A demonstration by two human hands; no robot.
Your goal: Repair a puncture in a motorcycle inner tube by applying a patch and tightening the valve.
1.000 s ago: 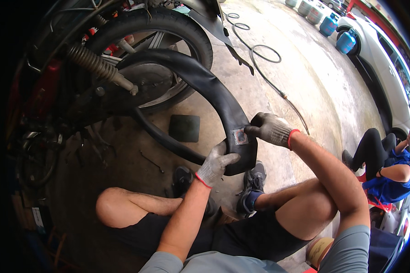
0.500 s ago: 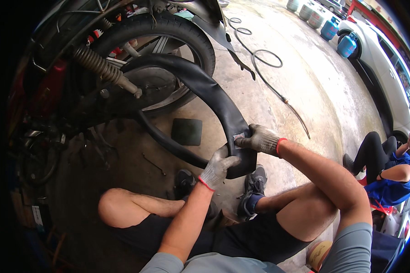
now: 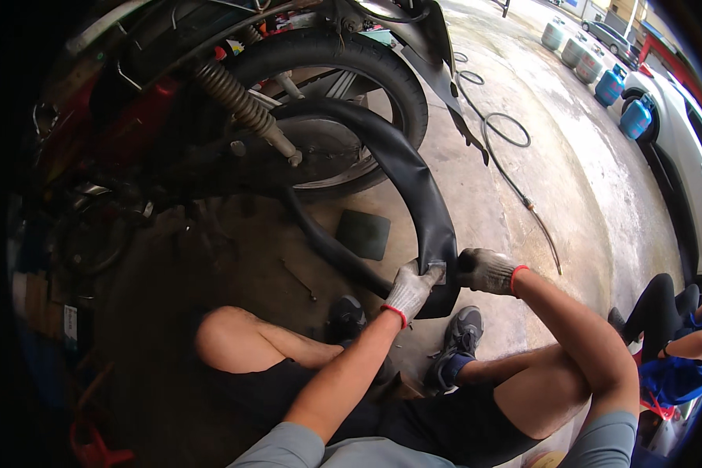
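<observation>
A limp black inner tube (image 3: 423, 187) loops from the motorcycle's rear wheel toward me. On its near end sits a small pale patch (image 3: 437, 272). My gloved left hand (image 3: 411, 294) grips the tube there, its thumb pressed by the patch. Just right of the tube's edge is my gloved right hand (image 3: 489, 272), its fingers curled closed; what they hold, if anything, is hidden. Behind the tube stands the motorcycle's rear wheel (image 3: 415, 117) with its tyre, beside a coil-spring shock absorber (image 3: 238, 101).
A dark square mat (image 3: 363, 234) and a thin metal rod (image 3: 297, 278) lie on the concrete floor. A black hose (image 3: 501, 165) snakes across the right side. Farther off are gas cylinders (image 3: 636, 117) and a white car (image 3: 682, 117). A person in blue (image 3: 685, 366) sits at the right.
My right hand has come off the patch and moved to the right of the tube. My left thumb has shifted onto the patch area. The view has swung left, shifting the scene rightward.
</observation>
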